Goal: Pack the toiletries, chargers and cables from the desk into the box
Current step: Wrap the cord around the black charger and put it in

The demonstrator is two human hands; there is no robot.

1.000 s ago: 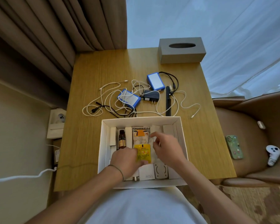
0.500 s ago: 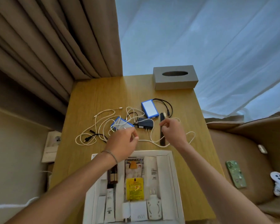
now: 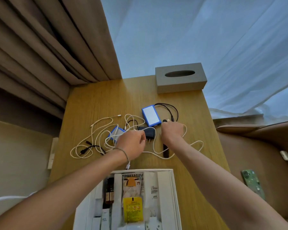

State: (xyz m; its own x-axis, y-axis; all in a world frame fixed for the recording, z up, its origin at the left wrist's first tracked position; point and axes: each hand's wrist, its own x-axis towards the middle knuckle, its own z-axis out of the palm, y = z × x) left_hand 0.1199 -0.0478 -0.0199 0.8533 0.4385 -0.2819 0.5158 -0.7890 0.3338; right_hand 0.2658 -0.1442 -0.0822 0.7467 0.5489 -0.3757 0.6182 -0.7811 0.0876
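Note:
A white box (image 3: 175, 196) at the desk's near edge holds toiletries: a yellow sachet (image 3: 132, 209), a brown bottle (image 3: 108, 193) and white tubes. Beyond it a tangle of white cable (image 3: 96, 135) lies round two blue power banks (image 3: 150, 116) (image 3: 115, 131), a black charger (image 3: 150, 132), a black stick (image 3: 165, 151) and black cables (image 3: 172, 110). My left hand (image 3: 131, 143) is curled beside the black charger and pinches a strand of the white cable. My right hand (image 3: 172, 131) curls down over the stick's far end and grips the white cable that loops out at its right.
A grey tissue box (image 3: 179, 80) stands at the wooden desk's (image 3: 106, 97) far right corner. Brown curtains hang at the left, a sheer white one behind. A brown chair to the right carries a green phone (image 3: 252, 181).
Both hands left the box and reached forward to the cable tangle. The view tilted up, so the box now sits at the bottom edge.

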